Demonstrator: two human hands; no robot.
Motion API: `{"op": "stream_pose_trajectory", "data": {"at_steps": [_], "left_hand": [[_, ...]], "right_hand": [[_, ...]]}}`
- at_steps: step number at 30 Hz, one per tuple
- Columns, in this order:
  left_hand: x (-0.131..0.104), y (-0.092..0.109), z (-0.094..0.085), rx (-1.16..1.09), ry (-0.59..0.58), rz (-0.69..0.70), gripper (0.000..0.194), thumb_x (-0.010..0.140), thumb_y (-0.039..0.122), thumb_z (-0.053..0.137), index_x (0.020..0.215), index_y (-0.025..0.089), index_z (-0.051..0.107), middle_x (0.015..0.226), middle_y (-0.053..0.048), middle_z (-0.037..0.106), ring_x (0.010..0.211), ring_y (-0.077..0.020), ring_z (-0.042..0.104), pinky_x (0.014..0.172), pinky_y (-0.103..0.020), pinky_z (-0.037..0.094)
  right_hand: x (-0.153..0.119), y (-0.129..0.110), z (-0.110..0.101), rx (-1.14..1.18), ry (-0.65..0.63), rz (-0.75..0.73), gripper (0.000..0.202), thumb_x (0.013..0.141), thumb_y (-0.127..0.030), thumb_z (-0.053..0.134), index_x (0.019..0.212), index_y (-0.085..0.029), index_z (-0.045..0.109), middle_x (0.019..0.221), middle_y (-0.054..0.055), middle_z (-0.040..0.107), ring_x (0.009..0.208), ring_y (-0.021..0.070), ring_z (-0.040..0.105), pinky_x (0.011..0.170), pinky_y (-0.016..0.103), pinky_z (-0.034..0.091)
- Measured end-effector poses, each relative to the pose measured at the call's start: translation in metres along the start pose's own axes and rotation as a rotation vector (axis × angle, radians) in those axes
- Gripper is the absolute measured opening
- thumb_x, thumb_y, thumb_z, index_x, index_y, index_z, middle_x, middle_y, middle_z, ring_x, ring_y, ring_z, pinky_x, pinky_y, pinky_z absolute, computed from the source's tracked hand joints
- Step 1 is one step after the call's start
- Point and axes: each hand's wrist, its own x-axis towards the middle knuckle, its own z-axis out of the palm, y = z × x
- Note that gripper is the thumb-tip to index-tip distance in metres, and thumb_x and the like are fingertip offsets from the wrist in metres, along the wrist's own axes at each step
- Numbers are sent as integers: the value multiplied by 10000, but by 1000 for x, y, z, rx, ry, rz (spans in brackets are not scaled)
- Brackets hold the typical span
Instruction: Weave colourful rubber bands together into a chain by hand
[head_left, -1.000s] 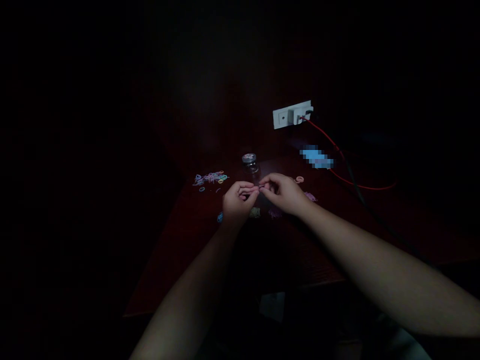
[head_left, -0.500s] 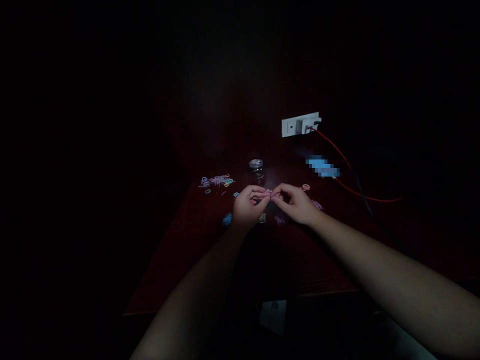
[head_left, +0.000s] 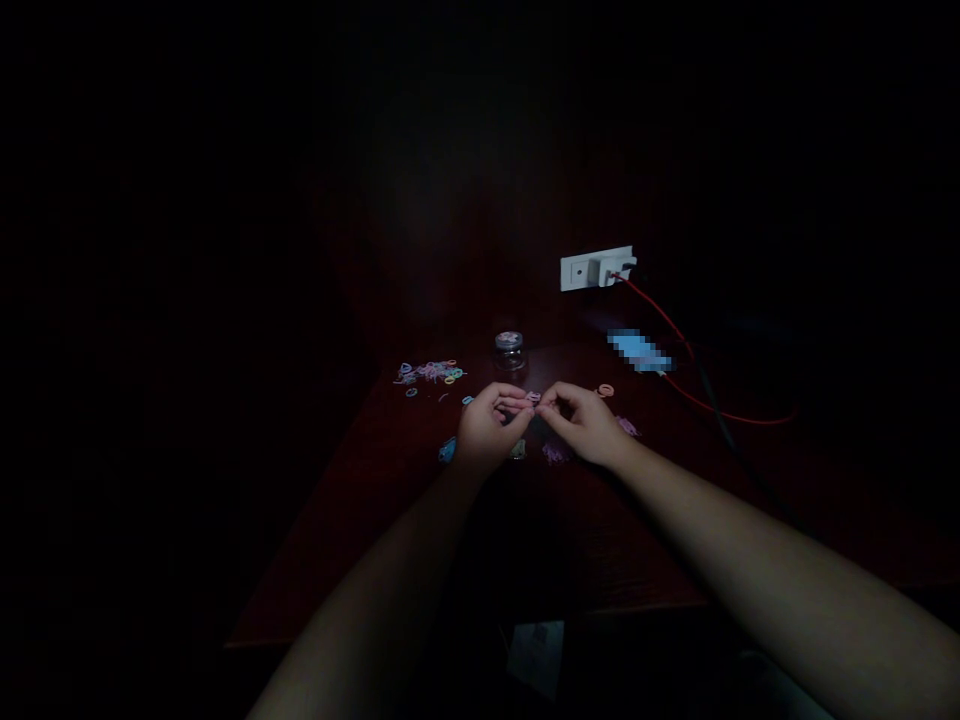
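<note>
Against the frame 0.5 s ago the whole view has shifted, so that everything sits a little lower; measured from the jar (head_left: 510, 354), the 2 hands have hardly moved; the left hand (head_left: 486, 432) is nearside and slightly left of the jar, the right hand (head_left: 585, 425) nearside and to its right, fingertips almost meeting; small pink bands (head_left: 532, 397) show just beyond that meeting point, nearside and a touch right of the jar, about equally near either hand, perhaps closer to the left; their long axis seems to run sideways, though the gloom leaves this unsure; each thumb is bent in towards its fingers as in a pinch, but I cannot tell whether they grip a band; on the tabletop (head_left: 360, 510), a mixed pile of bands (head_left: 433, 372) lies left of the jar, a blue bundle (head_left: 447, 450) nearside and left, a purple bundle (head_left: 556, 453) nearside and right.
</note>
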Motion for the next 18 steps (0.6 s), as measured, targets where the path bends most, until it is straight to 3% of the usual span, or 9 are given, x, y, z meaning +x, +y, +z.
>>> {"op": "stream_pose_trajectory", "data": {"at_steps": [11,18], "left_hand": [[1,-9,-2,64,25,56,239,679,233,731,888,182,626,744,-11,694,692,-132,641,618,-246,460],[0,-10,-5,70,-35,137,212,705,224,709,898,181,634,780,-21,694,725,-141,649,655,-256,484]], "right_hand": [[-1,1,1,17,6,-10,105,829,-245,558,779,-158,587,667,1,533,603,119,460,574,246,378],[0,2,2,7,67,13,126,822,-264,575,753,-159,579,648,-8,514,590,115,449,566,243,366]]}}
